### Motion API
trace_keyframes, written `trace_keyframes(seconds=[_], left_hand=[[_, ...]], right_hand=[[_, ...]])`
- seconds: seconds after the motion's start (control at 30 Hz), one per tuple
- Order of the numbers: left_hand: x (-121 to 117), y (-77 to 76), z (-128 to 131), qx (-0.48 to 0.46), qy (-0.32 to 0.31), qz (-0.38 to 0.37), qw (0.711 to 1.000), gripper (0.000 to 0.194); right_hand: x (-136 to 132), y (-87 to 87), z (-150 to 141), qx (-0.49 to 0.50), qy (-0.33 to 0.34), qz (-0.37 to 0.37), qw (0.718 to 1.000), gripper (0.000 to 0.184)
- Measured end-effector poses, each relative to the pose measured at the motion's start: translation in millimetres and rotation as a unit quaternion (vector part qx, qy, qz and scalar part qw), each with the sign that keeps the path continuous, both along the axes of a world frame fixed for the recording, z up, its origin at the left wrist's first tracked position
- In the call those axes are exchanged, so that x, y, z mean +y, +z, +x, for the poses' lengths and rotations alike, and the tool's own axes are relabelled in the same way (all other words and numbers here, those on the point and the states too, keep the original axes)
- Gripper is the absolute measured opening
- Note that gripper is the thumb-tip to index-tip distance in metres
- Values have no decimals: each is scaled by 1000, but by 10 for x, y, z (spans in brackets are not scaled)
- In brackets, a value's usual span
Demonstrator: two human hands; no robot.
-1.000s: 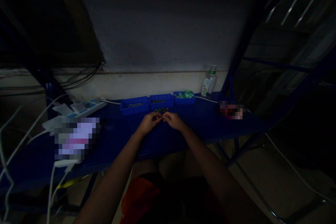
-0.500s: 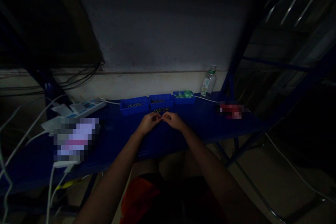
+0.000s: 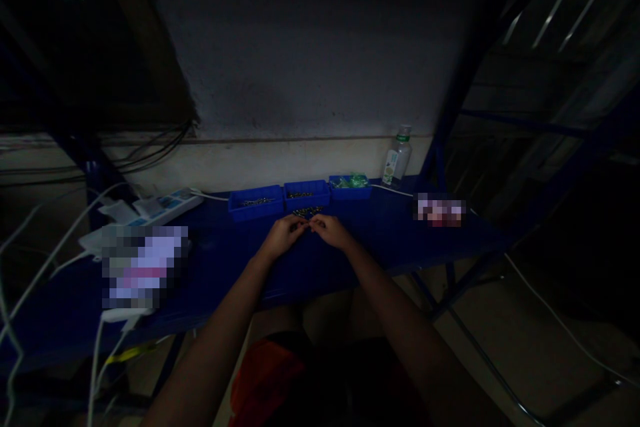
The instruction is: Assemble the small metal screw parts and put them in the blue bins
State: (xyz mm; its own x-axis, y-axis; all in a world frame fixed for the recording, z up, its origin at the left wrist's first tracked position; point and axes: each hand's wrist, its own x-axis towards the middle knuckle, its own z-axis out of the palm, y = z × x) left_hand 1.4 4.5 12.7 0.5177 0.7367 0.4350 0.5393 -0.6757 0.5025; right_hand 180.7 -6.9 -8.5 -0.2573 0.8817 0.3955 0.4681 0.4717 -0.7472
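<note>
Over the blue table (image 3: 220, 260), my left hand (image 3: 286, 233) and my right hand (image 3: 329, 230) meet fingertip to fingertip, both closed in a pinch. What they hold, if anything, is too small and dark to make out. Just beyond my fingers lies a small pile of shiny metal parts (image 3: 307, 211). Behind it, three blue bins stand in a row. The left bin (image 3: 256, 212) holds thin metal pieces, the middle bin (image 3: 307, 201) holds small metal parts, and the right bin (image 3: 350, 193) contains crumpled green-and-clear plastic.
A clear bottle (image 3: 397, 159) with a green cap ring stands by the wall at right. A power strip (image 3: 165, 205) with white cables lies at left, near a blurred-out object (image 3: 147, 263). Another blurred-out object (image 3: 440, 210) lies at the table's right end.
My hands stay in almost the same place, fingertips still together. The colours on the blurred-out object at right have changed.
</note>
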Motion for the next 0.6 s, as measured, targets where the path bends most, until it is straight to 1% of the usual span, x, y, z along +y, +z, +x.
trace_keyframes(seconds=[0.1,0.17,0.37,0.5,0.6], left_hand=[[-7,1,3,9,2,-9,1000,31],[-6,-7,4,20,-1,-15,1000,28],[11,-40,7,30,1,-15,999,23],[23,-49,-2,20,17,-21,999,26],[28,-43,-12,21,14,-27,999,28]], right_hand=[[-21,23,-11,13,-26,12,999,22],[-24,27,-21,11,-32,11,999,23],[-1,-3,-20,-18,-35,14,999,17],[2,0,-3,-13,-29,19,999,18],[5,9,4,-3,-23,8,1000,19]])
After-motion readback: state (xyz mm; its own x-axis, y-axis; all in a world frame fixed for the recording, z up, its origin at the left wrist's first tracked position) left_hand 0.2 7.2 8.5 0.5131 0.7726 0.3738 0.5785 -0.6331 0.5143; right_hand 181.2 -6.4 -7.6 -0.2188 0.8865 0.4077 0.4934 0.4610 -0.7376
